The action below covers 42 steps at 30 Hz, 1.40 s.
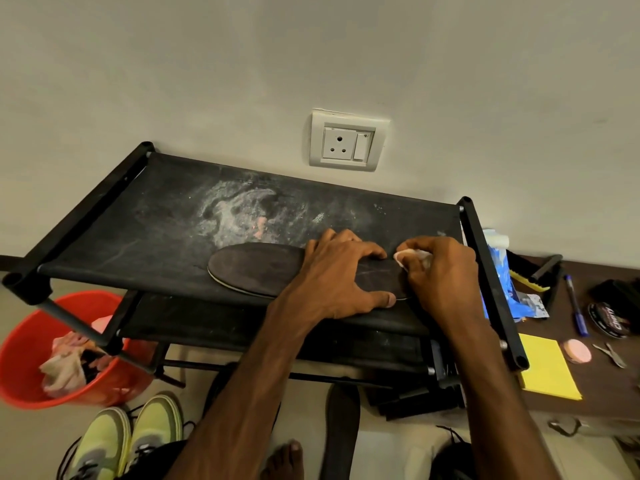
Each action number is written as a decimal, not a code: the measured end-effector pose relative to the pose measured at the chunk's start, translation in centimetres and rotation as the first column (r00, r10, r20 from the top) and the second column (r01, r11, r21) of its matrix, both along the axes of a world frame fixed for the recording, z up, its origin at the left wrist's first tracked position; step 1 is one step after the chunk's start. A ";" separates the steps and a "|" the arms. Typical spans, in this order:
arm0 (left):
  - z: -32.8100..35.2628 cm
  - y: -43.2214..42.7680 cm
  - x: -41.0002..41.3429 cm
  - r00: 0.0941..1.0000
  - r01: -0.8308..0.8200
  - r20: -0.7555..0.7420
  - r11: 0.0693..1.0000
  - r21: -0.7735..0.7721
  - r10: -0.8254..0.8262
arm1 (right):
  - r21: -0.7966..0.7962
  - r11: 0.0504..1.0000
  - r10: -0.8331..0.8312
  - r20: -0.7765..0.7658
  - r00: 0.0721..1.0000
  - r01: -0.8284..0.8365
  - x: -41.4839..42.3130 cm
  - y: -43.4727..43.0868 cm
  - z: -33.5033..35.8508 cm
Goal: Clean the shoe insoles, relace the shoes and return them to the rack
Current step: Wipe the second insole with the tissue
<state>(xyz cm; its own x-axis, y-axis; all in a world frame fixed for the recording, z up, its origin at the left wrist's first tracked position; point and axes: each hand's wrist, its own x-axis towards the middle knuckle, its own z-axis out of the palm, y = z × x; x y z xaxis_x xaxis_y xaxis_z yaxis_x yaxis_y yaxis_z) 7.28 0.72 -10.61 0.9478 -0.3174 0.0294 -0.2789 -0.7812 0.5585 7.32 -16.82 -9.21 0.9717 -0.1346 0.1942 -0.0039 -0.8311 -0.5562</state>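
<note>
Dusty black fabric, smeared with white powder, forms the top shelf of the rack [166, 216], and the dark insole [252, 268] lies flat on it toward the front right. At its right end the right hand [443, 271] has its fingertips bunched and clamped on a small whitish cloth [405, 255], which is pressed against the insole's surface. The left hand [339, 275] lies across the middle of the insole with its fingers [370, 249] splayed and its thumb at the near edge, pinning the insole down without curling round it. The insole looks thin, light and bendable, so it would likely slide or buckle under rubbing unless held flat like this. For lifting, a pinch at the free toe end on the left seems the easiest hold. The fabric shelf probably gives a little under pressure. Further out, a red bucket [20, 344] holding rags stands on the floor to the left, and a pair of yellow-green shoes [128, 441] sits near the person's feet. A brown side table [595, 403] to the right carries a blue packet [502, 271], a pen [576, 306], a polish tin [607, 315] and a yellow pad [547, 368]. Behind the rack, a pale wall [311, 46] bears a socket [348, 142].
</note>
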 end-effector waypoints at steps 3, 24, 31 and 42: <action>0.0 -0.1 -0.1 1.000 -0.021 0.000 1.000 -0.014 0.021 | 0.006 0.998 0.055 -0.016 0.998 -0.055 -0.5 -0.6 0.3; -0.1 -0.1 0.1 1.000 -0.014 -0.005 1.000 -0.026 0.014 | -0.023 0.999 -0.035 -0.053 0.998 0.033 0.7 0.5 -0.3; -0.2 -0.2 0.1 0.999 -0.050 -0.007 0.998 -0.044 0.050 | -0.048 0.987 0.149 -0.088 0.985 -0.154 -0.7 -0.7 0.5; -0.2 -0.3 -0.1 0.999 -0.038 0.017 0.998 -0.039 0.039 | 0.034 0.998 0.053 -0.054 0.997 -0.051 -0.7 0.7 -0.4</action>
<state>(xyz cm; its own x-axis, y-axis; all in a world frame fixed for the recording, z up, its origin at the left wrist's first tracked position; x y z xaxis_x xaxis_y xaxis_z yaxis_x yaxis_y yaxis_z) 7.21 0.40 -10.76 0.9586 -0.2788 0.0580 -0.2591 -0.7693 0.5840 6.66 -16.12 -9.62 0.9866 -0.0890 0.1366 0.0074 -0.8124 -0.5830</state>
